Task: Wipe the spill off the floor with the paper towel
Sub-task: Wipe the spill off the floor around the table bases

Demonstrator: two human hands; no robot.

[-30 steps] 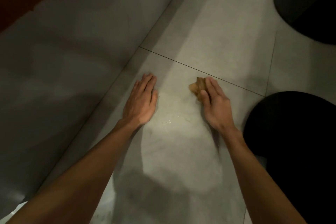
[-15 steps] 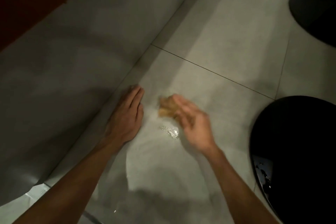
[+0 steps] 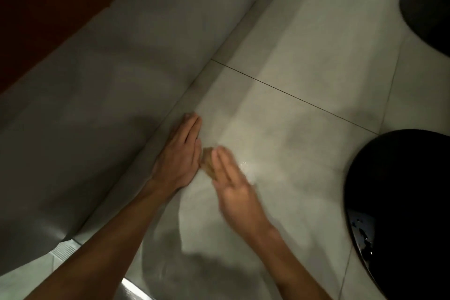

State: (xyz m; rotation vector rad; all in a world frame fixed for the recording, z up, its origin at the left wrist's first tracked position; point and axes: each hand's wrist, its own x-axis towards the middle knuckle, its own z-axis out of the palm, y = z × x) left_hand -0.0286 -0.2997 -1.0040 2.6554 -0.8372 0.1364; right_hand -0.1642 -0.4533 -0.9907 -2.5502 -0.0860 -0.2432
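A crumpled brown paper towel [image 3: 207,161] lies pressed on the pale floor tile under the fingers of my right hand [image 3: 235,185], which is blurred by motion. The towel touches the edge of my left hand [image 3: 179,156], which rests flat on the floor, fingers together, beside the wall base. A small wet glistening patch of the spill [image 3: 244,165] shows just right of my right fingers. Most of the towel is hidden beneath the fingers.
A grey wall base [image 3: 102,109] runs diagonally along the left. A round black object [image 3: 399,202] sits on the floor at the right, and another dark round shape [image 3: 428,12] at the top right. Tile joints cross the floor.
My right hand has slid the paper towel leftward and nearer, until it meets my left hand. The left hand has stayed flat on the floor by the wall base.
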